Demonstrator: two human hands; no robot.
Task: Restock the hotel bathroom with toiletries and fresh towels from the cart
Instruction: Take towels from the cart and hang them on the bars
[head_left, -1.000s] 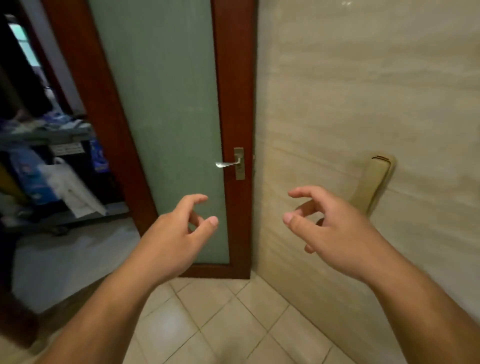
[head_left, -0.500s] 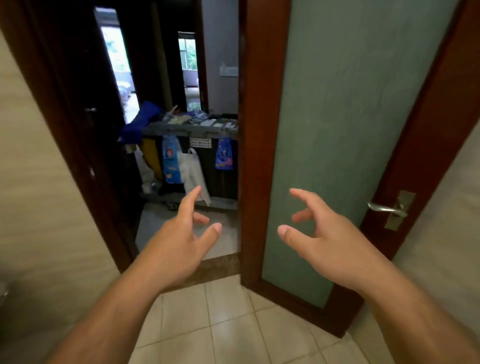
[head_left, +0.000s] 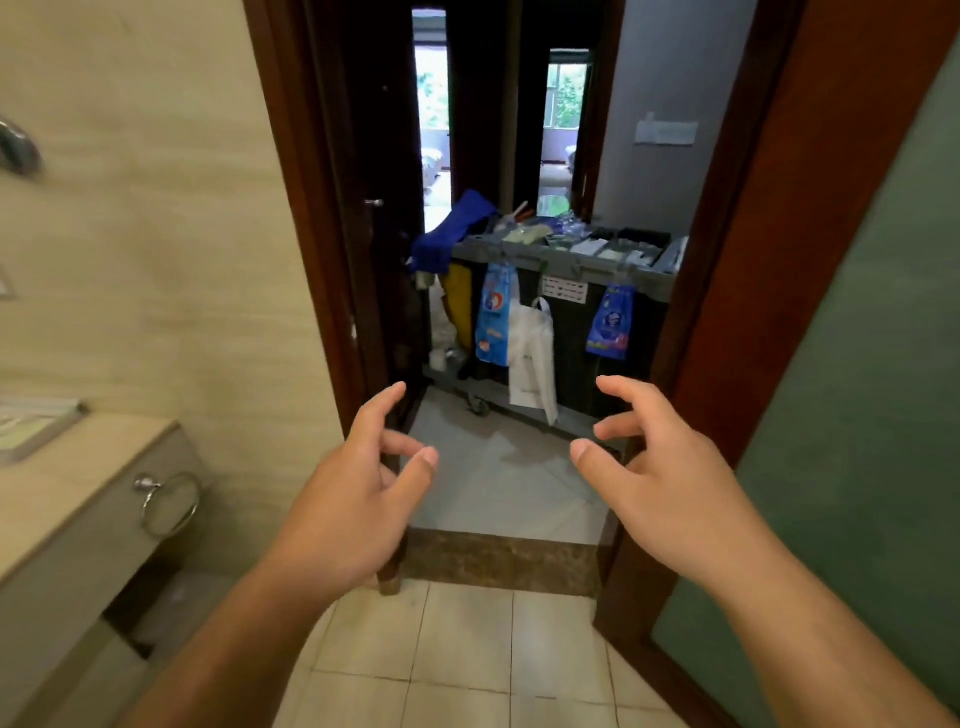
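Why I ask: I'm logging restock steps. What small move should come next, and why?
Probably step over the threshold toward the cart: the left hand and right hand are both empty, and the supplies sit on it outside.

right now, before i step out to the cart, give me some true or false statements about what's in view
1. The left hand and the right hand both hold nothing. True.
2. A white plastic bag hangs on the cart. True.
3. The cart stands inside the bathroom. False: it stands outside, beyond the threshold of the doorway.
4. A towel hangs in the towel ring on the front of the counter. False: the ring holds nothing.
5. The bathroom door is closed. False: it stands open at the right.
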